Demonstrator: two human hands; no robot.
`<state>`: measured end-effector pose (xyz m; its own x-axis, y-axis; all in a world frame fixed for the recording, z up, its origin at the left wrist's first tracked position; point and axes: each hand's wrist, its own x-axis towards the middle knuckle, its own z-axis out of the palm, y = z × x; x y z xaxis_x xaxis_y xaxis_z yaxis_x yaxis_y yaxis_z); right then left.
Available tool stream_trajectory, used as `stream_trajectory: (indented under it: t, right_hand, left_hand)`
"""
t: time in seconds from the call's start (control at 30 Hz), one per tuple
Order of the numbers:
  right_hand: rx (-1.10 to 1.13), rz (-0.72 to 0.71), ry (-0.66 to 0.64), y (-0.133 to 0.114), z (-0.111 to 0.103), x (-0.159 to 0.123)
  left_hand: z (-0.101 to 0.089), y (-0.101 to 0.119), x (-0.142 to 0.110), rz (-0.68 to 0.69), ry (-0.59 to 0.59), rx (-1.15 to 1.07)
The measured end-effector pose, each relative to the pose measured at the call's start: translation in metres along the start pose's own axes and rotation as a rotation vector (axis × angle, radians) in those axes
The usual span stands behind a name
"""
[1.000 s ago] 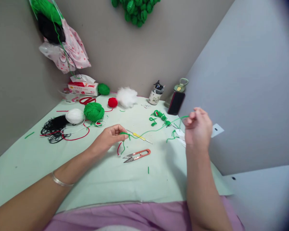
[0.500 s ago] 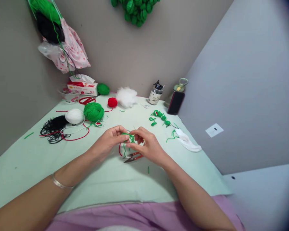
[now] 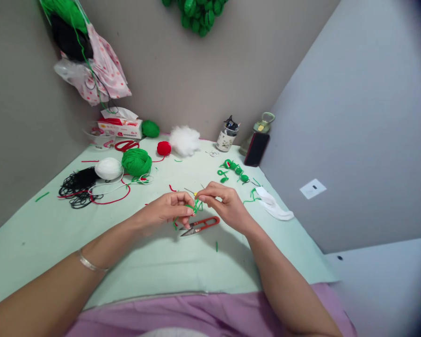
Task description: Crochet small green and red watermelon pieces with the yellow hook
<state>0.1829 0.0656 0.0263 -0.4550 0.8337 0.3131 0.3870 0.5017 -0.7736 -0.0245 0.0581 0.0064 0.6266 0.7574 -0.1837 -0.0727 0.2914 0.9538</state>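
Note:
My left hand (image 3: 171, 209) is closed in a pinch on a small tangle of green yarn (image 3: 198, 204). My right hand (image 3: 224, 202) pinches the upper side of the same yarn, close to the left fingertips. By the right fingertips show a tiny yellow piece (image 3: 195, 194) and a thin metal shaft, too small to name surely. Under the hands lie thread snips (image 3: 208, 223) with orange-red handles, blades pointing left. Bits of red yarn (image 3: 172, 188) and a short green snippet (image 3: 216, 246) are on the tabletop nearby.
Black yarn (image 3: 77, 187), a white yarn ball (image 3: 108, 168) and a green yarn ball (image 3: 136, 162) sit left. Behind are red scissors (image 3: 127, 145), a red ball (image 3: 163, 148) and white stuffing (image 3: 185, 141). Small green knitted pieces (image 3: 238, 171), a phone (image 3: 257, 149) and white fabric (image 3: 273, 206) lie right.
My right hand has moved right and slightly away from the left, drawing the green yarn up between them. More of the snips shows now, and the yellow piece is clearer.

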Motion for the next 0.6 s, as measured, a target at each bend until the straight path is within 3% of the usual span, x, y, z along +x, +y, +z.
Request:
stream_trajectory:
  t: [0.4,0.6]
  right_hand:
    - [0.186,0.109,0.015,0.008,-0.012,0.003]
    - [0.012,0.059,0.272,0.02,-0.021,0.006]
  left_hand:
    - [-0.002,0.005,-0.005,0.006,-0.091,-0.225]
    - [-0.002,0.005,-0.007,0.005,-0.137,-0.186]
